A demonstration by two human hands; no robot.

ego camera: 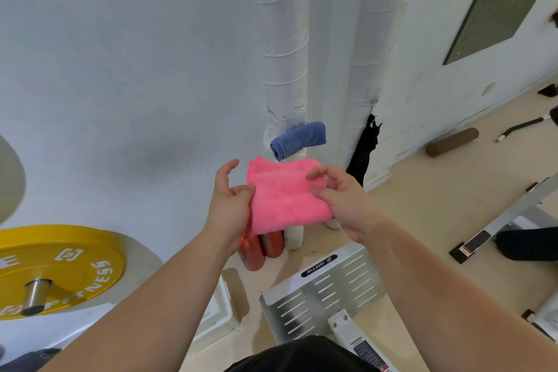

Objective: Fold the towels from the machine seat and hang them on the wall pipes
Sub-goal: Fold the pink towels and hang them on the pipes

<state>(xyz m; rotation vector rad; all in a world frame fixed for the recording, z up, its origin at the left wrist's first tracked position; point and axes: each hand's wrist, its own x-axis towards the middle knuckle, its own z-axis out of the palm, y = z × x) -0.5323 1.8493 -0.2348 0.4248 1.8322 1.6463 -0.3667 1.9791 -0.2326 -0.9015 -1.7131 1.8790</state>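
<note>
So the pink towel (283,199) is folded down to a small thick rectangle and held in the air, just in front of the wall pipes (285,54). The left hand (228,205) pinches its left edge, and the right hand (341,202) has its fingers (320,174) clamped on the right edge. I'd say folding is about done. A blue towel (299,139) already hangs between the pipes, though I can't make out on what. The next move calls for lifting the pink one and draping it nearby.

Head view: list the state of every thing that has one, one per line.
Pink towel: folded, held up between both hands.
Left hand: pinches the towel's left edge.
Right hand: pinches its right edge.
Blue towel: folded, hanging at the wall pipes.
Yellow plate: loaded on a metal sleeve.
</note>
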